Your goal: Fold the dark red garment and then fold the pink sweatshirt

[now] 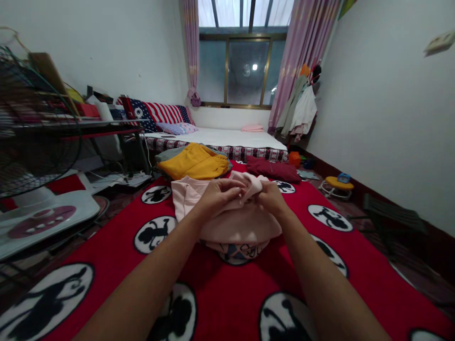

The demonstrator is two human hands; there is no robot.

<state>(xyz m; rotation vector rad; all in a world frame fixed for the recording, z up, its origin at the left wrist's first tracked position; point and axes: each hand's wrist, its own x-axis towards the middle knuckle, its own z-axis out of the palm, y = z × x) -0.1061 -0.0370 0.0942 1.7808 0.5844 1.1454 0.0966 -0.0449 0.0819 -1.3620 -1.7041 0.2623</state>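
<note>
**Pink garment pinched at its upper fold, both hands at work**

Head view. A pale pink garment (pixel 227 215) is spread in a loose heap on the red blanket (pixel 320 265) with black-and-white round figures, in the middle of the frame. Both hands are closed on a bunched bit of its cloth at the top of the heap: the left hand (pixel 216 192) pinches it between thumb and fingertips, the right hand (pixel 270 196) is curled around the same bunch from the other side, the two nearly touching. Which part of the garment is held cannot be told; it is too crumpled.

Judged from this, the fold is best made with the pinched edge drawn taut between the hands before it is laid down, so that no wrinkle is trapped. The lower layers, already slumped toward the near side, are likely to be dragged if the cloth is lifted high; a low, flat carry is advised.

Behind the heap, a yellow garment (pixel 195 162) and a dark red garment (pixel 273 169) lie apart from it. A fan (pixel 31 128) stands at far left.
</note>
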